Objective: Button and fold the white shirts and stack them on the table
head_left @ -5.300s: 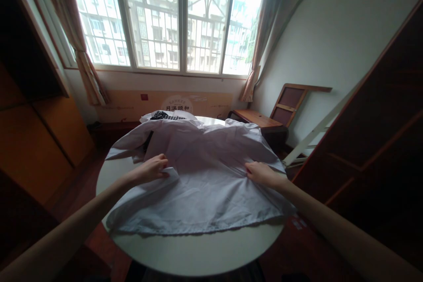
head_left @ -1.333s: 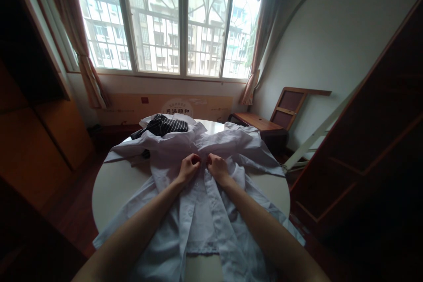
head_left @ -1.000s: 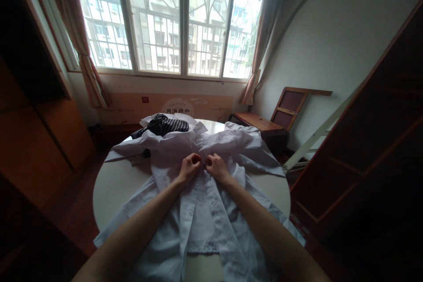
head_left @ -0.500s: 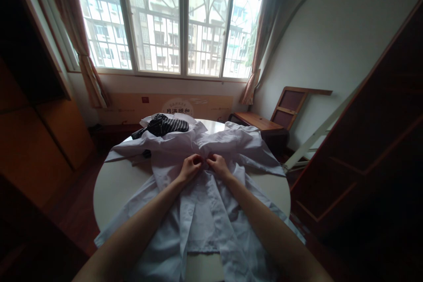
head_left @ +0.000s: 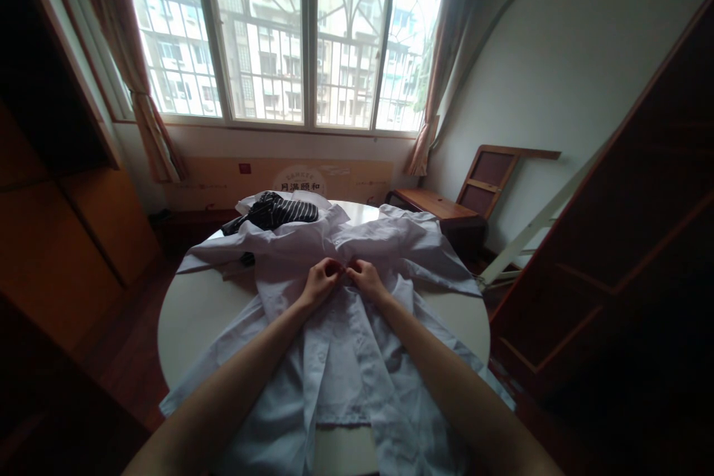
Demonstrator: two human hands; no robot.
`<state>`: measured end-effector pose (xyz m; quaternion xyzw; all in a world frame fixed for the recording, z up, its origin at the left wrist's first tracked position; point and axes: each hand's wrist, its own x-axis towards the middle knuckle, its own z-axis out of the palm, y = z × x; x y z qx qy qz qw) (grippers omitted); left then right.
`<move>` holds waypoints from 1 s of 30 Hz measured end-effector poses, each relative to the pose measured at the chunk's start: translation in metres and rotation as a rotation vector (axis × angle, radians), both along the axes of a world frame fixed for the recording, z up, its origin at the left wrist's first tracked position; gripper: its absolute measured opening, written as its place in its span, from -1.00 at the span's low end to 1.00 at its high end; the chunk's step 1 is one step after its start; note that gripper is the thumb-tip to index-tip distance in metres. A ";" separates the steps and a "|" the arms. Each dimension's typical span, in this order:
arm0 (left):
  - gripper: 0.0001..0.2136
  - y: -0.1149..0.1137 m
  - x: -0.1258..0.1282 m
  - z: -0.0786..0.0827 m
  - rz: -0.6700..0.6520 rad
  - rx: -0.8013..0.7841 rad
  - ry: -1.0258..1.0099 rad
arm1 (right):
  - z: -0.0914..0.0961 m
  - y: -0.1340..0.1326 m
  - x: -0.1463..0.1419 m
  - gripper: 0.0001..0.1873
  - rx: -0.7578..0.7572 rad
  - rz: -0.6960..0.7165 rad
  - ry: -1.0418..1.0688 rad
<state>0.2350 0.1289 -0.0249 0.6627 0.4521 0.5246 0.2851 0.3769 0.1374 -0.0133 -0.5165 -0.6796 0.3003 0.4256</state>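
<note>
A white button-front coat (head_left: 341, 364) lies spread over the round table, its sleeves out to both sides and its lower front parted. Over the middle of its front, my left hand (head_left: 323, 279) is closed in a pinch on one front edge. Fingertip to fingertip with it, my right hand (head_left: 365, 279) pinches the opposite edge. The small spot between the fingers is hidden, so any button there cannot be made out. Below the hands, a button (head_left: 321, 358) shows on the left front edge.
Black striped cloth (head_left: 287, 213) lies bunched at the table's far left. The white round table (head_left: 187, 327) shows around the coat. Beyond it stand a wooden bench (head_left: 429, 202) and a folded wooden chair (head_left: 488, 178) under the window, with a dark wooden panel (head_left: 591, 275) at right.
Both hands stay at the same place on the coat front, with only a slight shift of the fingers. The coat lies as before.
</note>
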 end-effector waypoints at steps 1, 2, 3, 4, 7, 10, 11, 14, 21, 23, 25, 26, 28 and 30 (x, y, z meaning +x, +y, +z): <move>-0.91 0.000 0.000 0.000 0.012 -0.001 0.002 | 0.001 -0.001 0.000 -0.86 -0.001 0.001 0.001; -0.91 0.000 0.000 0.001 0.022 -0.003 0.004 | 0.001 -0.002 0.000 -0.86 -0.001 0.002 0.000; -0.91 0.000 -0.001 0.001 0.027 -0.007 0.006 | 0.002 -0.003 -0.001 -0.86 0.002 0.003 -0.002; -0.92 0.001 -0.001 0.001 0.031 -0.014 0.005 | 0.003 -0.004 0.000 -0.86 0.010 0.005 -0.007; -0.93 0.002 -0.002 0.000 0.044 -0.047 -0.003 | 0.004 -0.005 0.000 -0.86 0.039 0.011 -0.018; -0.91 0.004 -0.004 -0.002 0.053 -0.086 -0.016 | 0.002 -0.004 0.000 -0.85 0.038 0.013 0.000; -0.91 0.004 -0.004 -0.002 0.050 -0.097 -0.024 | 0.000 -0.003 0.000 -0.82 0.024 0.015 0.026; -0.91 0.005 -0.005 -0.003 0.038 -0.123 -0.059 | -0.004 0.001 0.000 -0.76 -0.059 0.034 0.148; -0.91 0.006 -0.007 -0.007 0.017 -0.133 -0.109 | -0.005 0.001 0.002 -0.87 -0.141 0.129 0.252; -0.89 0.007 -0.007 -0.008 0.019 -0.121 -0.102 | -0.004 0.000 0.002 -0.86 -0.093 0.109 0.195; -0.87 0.008 -0.008 -0.009 0.011 -0.108 -0.099 | -0.003 -0.001 0.003 -0.86 -0.034 0.089 0.130; -0.85 0.008 -0.008 -0.008 0.000 -0.108 -0.096 | -0.003 -0.001 0.003 -0.86 -0.008 0.080 0.101; -0.79 0.007 -0.008 -0.008 -0.036 -0.121 -0.090 | -0.003 -0.001 0.003 -0.86 0.028 0.062 0.053; -0.76 0.007 -0.008 -0.007 -0.066 -0.127 -0.080 | -0.004 -0.001 0.003 -0.86 0.040 0.048 0.019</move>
